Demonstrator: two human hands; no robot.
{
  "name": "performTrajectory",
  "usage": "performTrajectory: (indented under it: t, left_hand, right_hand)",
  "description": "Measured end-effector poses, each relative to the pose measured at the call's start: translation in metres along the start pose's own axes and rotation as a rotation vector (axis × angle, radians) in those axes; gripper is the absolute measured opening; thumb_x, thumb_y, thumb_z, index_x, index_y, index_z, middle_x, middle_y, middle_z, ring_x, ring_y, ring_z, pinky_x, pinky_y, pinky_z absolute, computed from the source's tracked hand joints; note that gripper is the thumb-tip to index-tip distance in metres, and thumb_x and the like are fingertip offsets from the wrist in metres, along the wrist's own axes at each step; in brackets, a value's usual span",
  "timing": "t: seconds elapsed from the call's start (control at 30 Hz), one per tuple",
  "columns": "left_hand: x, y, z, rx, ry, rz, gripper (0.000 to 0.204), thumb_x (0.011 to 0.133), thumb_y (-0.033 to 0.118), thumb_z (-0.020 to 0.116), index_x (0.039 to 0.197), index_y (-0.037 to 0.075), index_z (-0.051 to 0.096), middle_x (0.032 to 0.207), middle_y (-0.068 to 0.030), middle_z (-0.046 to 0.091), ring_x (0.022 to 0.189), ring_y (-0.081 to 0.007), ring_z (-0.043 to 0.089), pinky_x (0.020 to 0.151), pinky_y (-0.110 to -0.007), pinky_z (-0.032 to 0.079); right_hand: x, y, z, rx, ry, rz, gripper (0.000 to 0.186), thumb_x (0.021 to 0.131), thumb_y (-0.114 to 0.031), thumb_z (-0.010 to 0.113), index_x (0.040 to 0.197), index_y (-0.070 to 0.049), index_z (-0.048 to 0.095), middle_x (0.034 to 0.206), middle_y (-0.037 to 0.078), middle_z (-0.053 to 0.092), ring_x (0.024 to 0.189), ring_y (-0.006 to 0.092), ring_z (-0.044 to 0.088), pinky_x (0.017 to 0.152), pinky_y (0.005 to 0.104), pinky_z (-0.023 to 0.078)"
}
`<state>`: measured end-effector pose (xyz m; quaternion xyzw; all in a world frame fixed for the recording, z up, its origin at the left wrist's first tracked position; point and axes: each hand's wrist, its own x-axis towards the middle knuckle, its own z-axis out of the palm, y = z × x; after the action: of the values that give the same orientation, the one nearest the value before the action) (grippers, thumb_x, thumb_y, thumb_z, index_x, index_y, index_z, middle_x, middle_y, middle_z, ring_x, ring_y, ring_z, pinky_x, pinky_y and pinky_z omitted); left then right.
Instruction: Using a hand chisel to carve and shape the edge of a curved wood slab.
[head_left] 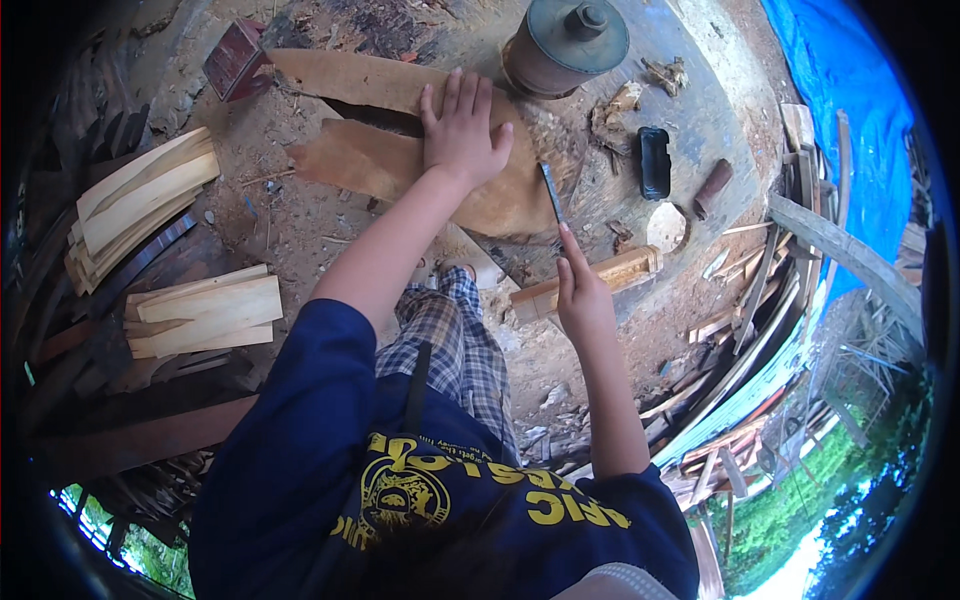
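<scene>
My left hand (pixel 466 132) lies flat with spread fingers on a brown, leather-like sheet (pixel 362 160). The sheet has a long gap that parts its left end into two strips, and its right end is rounded. In my right hand (pixel 588 302) is a slim tool that looks like a knife (pixel 553 196), its dark narrow blade pointing away from me beside the sheet's right edge. My index finger stretches along it, and its handle is hidden in my grip. A wooden block (pixel 622 270) lies just beyond my right hand, partly covered by it.
A lidded metal pot (pixel 566 50) stands at the far edge of the sheet. On the worn work surface sit a black tray (pixel 654 163) and a brown handle-shaped piece (pixel 713 189). Stacks of thin wooden boards (pixel 150 195) lie left; a blue tarp (pixel 850 110) hangs right.
</scene>
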<state>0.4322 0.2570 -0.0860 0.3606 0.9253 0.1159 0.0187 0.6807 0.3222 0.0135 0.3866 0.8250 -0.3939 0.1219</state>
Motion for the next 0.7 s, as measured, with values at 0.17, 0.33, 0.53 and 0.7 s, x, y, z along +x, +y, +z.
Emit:
performTrajectory:
  t: [0.17,0.33,0.53,0.7]
  left_hand:
    - [-0.028,-0.027,-0.008,-0.039,-0.018,0.203,0.06,0.093,0.038,0.052,0.143,0.009,0.04,0.148,-0.0091,0.04,0.148,-0.0271,0.025,0.12,-0.057,0.011]
    - [-0.024,-0.02,-0.004,-0.023,-0.022,0.175,0.058,0.094,0.036,0.049,0.145,0.009,0.039,0.15,-0.0094,0.04,0.148,-0.0278,0.026,0.12,-0.055,0.011]
    - [-0.022,-0.018,-0.004,-0.03,-0.014,0.199,0.06,0.094,0.037,0.047,0.14,0.0,0.044,0.148,-0.018,0.042,0.145,-0.0349,0.029,0.12,-0.057,0.014]
    - [-0.024,-0.019,-0.001,0.048,-0.001,0.203,0.059,0.095,0.038,0.044,0.141,0.0,0.043,0.149,-0.0185,0.041,0.146,-0.0346,0.028,0.12,-0.056,0.013]
  right_hand:
    - [-0.008,-0.006,0.014,-0.024,-0.067,-0.04,0.051,0.102,-0.026,0.053,0.15,-0.035,0.041,0.095,0.022,0.069,0.082,0.0406,0.068,0.068,0.0481,0.054]
    - [-0.023,0.008,0.029,-0.086,-0.045,-0.02,0.052,0.101,-0.026,0.055,0.15,-0.036,0.041,0.086,0.019,0.067,0.074,0.0378,0.069,0.062,0.0463,0.054]
    - [0.012,-0.02,0.034,-0.165,0.006,-0.044,0.054,0.099,-0.025,0.058,0.149,-0.037,0.043,0.08,0.016,0.066,0.066,0.0324,0.068,0.058,0.0431,0.054]
    - [-0.008,-0.005,0.036,-0.069,-0.007,-0.053,0.053,0.098,-0.023,0.059,0.149,-0.033,0.045,0.081,0.015,0.067,0.067,0.0311,0.068,0.059,0.0421,0.054]
